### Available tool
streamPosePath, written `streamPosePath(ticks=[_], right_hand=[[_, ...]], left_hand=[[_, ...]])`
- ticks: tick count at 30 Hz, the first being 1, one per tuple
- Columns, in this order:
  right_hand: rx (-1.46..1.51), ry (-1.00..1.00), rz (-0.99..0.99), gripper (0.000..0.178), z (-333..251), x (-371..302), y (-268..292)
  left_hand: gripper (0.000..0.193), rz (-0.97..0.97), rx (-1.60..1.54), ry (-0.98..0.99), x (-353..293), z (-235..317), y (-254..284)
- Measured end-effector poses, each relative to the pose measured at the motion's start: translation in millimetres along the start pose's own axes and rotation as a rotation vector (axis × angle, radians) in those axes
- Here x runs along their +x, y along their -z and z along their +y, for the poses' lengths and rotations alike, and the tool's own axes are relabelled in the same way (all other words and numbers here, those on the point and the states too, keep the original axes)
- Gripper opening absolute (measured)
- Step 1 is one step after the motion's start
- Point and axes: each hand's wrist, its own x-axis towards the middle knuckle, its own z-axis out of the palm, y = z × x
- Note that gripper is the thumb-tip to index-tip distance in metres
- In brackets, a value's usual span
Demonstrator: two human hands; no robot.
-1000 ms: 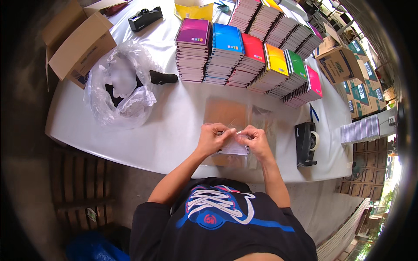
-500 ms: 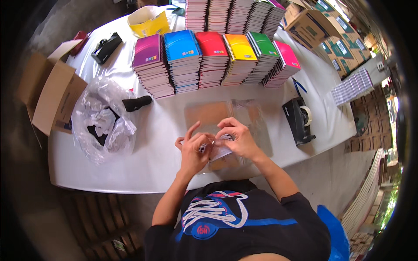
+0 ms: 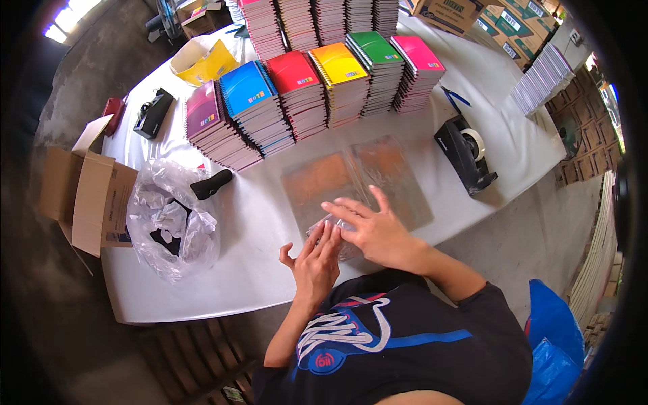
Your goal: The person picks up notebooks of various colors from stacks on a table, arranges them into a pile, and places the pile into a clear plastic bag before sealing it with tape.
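Observation:
Flat clear plastic bags (image 3: 405, 192), with brownish-orange showing through them, lie on the white table before me. My left hand (image 3: 316, 264) rests at their near edge, fingers stretched out over a small piece of clear, wrinkled plastic (image 3: 314, 227). Above that same piece, my right hand (image 3: 378, 229) is spread, its fingertips close to the left ones. Both hands are open, and their fingers partly hide the piece. Behind the bags stands a row of spiral notebook stacks: purple (image 3: 204, 108), blue (image 3: 248, 89), red (image 3: 292, 71), yellow (image 3: 339, 64), green (image 3: 374, 50) and pink (image 3: 418, 55).
To the right are a black tape dispenser (image 3: 466, 158) and blue-handled pliers (image 3: 453, 99). Leftward sit a clear bag of crumpled paper (image 3: 172, 223), a black object (image 3: 211, 184), an open cardboard box (image 3: 94, 196) and a second dispenser (image 3: 154, 113). More notebooks (image 3: 297, 27) stand behind.
My hands have gone from pinching the small clear plastic piece to lying with fingers extended over it. The view has turned, so the table appears tilted.

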Motion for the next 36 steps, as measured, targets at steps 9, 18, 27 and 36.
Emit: streamPosePath(ticks=[9,18,27,36], right_hand=[[-0.034,-1.073,0.336,0.038,213,-183,20],[1.063,-1.415,-0.185,0.04,288,-229,22],[1.858,-0.959,0.636,0.026,247,-291,-5],[-0.228,-1.296,0.459,0.02,224,-288,-37]], left_hand=[[0.027,0.05,0.089,0.006,-6,15,-7],[0.024,0.035,0.106,-0.013,0,14,-4],[0.027,0.052,0.006,0.012,0,14,-1],[0.037,0.078,-0.068,0.021,-1,5,-4]])
